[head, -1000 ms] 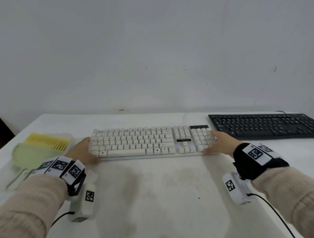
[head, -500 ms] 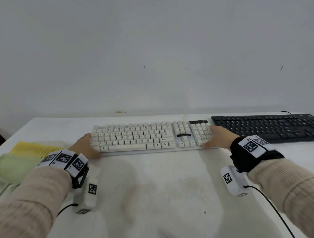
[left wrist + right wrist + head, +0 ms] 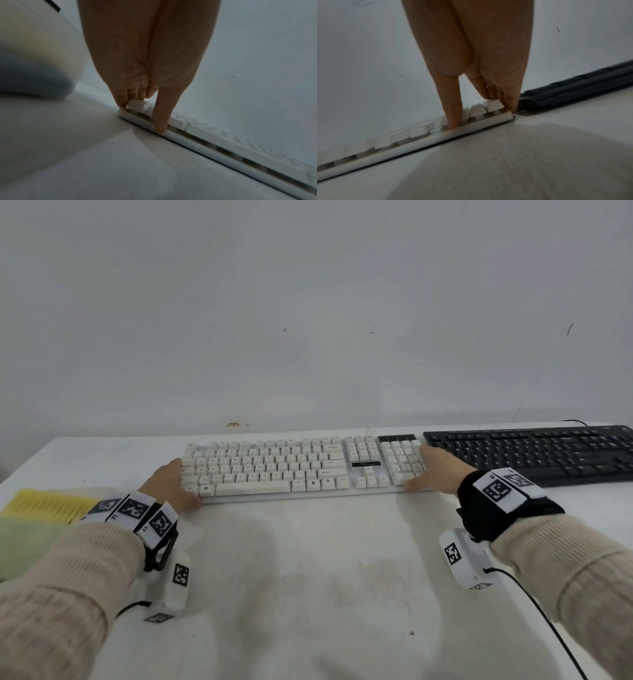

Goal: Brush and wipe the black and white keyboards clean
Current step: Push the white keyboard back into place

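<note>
The white keyboard (image 3: 274,467) lies flat near the back of the table, its right end close to the black keyboard (image 3: 534,453). My left hand (image 3: 171,484) holds its left end. In the left wrist view the left hand (image 3: 142,116) has its thumb on the front rim of the white keyboard (image 3: 223,146) and its fingers round the corner. My right hand (image 3: 438,474) holds the right end over the number pad. In the right wrist view the right hand (image 3: 481,116) pinches the white keyboard (image 3: 419,129) the same way, next to the black keyboard (image 3: 573,93).
A yellow-bristled brush (image 3: 44,505) and a pale green cloth (image 3: 20,546) lie at the table's left edge, behind my left forearm. The white table (image 3: 308,577) shows grey smudges in front of the keyboards. A wall stands just behind them.
Both hands have slid the white keyboard away from me toward the wall, its right end now closer to the black keyboard. The grip on both ends is unchanged.
</note>
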Demonstrator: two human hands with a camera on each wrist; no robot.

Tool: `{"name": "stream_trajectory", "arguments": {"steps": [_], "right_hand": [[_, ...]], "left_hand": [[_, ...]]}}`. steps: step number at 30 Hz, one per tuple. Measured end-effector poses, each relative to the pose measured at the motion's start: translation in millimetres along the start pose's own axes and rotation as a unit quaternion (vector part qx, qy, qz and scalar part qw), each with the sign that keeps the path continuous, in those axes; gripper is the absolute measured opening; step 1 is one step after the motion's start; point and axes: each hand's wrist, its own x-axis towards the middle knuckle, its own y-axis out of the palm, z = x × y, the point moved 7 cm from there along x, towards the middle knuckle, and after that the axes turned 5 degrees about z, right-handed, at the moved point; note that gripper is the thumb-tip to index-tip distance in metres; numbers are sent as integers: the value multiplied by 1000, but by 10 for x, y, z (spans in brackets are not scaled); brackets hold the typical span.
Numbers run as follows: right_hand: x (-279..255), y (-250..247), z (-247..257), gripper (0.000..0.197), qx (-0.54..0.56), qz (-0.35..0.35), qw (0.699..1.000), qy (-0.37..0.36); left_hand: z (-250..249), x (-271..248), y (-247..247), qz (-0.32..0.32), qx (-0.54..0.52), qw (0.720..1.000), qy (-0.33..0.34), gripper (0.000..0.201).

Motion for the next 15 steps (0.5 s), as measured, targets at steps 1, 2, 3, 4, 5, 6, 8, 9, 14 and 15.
{"name": "stream_trajectory", "arguments": {"steps": [1,2,3,4,5,6,8,9,14,15], "right_hand": [[-8,0,1,37,-1,-3,1000,-2],[-50,-5,18,37,-4,-6,1000,-2],[-73,-6,24,38,-3,-10,1000,-4],[-110,-7,35,42,-3,-13,1000,-5],[-159,-10,52,44,1,-15,1000,-8],[-219,-8,75,45,9,-16,1000,-10],[-333,5,109,50,27,-20,999,-23],[-373,26,119,59,34,-21,999,-29],[-654,202,255,90,75,-2,994,-74],[-722,258,288,85,82,6,993,-81]], "left_hand": [[-2,-15,-7,-8,-3,1000,4,54],[-1,-33,-14,-13,-7,1000,7,48],[3,-46,-18,-16,-12,1000,11,46],[9,-59,-22,-18,-18,1000,15,46],[5,-87,-27,-17,-25,999,18,48],[0,-116,-33,-19,-31,999,24,49],[-12,-208,-40,-25,-33,999,31,53],[-21,-269,-45,-28,-33,998,34,57],[14,-602,-6,-15,-36,998,55,68],[26,-690,9,-13,-40,997,59,68]]}}
